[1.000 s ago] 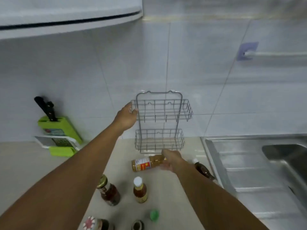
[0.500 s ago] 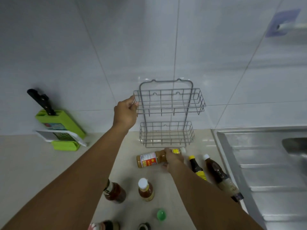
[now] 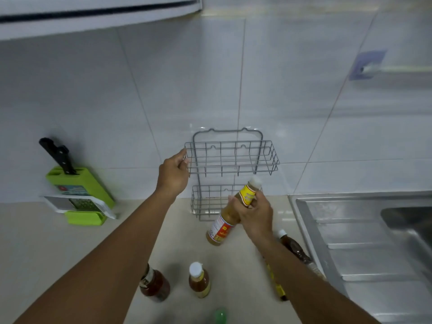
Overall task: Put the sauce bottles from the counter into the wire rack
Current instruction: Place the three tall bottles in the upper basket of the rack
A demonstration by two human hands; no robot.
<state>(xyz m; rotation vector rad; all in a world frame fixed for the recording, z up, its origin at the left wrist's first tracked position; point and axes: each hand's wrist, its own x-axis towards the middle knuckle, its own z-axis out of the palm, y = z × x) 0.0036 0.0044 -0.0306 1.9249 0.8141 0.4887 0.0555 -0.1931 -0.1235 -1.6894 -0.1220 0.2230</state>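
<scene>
Head view, item one: amber sauce bottle (image 3: 224, 222), white cap, yellow and red labels, tilted with its cap up toward the rack and its base low over the tabletop (image 3: 46, 242). Your right hand (image 3: 253, 213) is closed around its neck and shoulder; whether the base touches the surface cannot be told.

Item two: wire rack (image 3: 231, 157), two tiers, against the tiled wall. Both tiers hold nothing. Your left hand (image 3: 174, 175) has its fingers curled at the upper tier's left edge, apparently steadying it.

Item three, bottles not yet moved: red-brown jar (image 3: 155, 285) and small white-capped bottle (image 3: 199, 279), upright, near you; dark bottle (image 3: 295, 249) lying beside the sink (image 3: 350, 230); a yellow-labelled bottle (image 3: 277, 284) mostly hidden behind your right forearm. A green cap (image 3: 220, 315) shows at the bottom edge.

Item four, unrelated: green knife block (image 3: 79, 183) with a grater, left.

Progress: none racked. The held bottle looks to be the first; at least four remain.
</scene>
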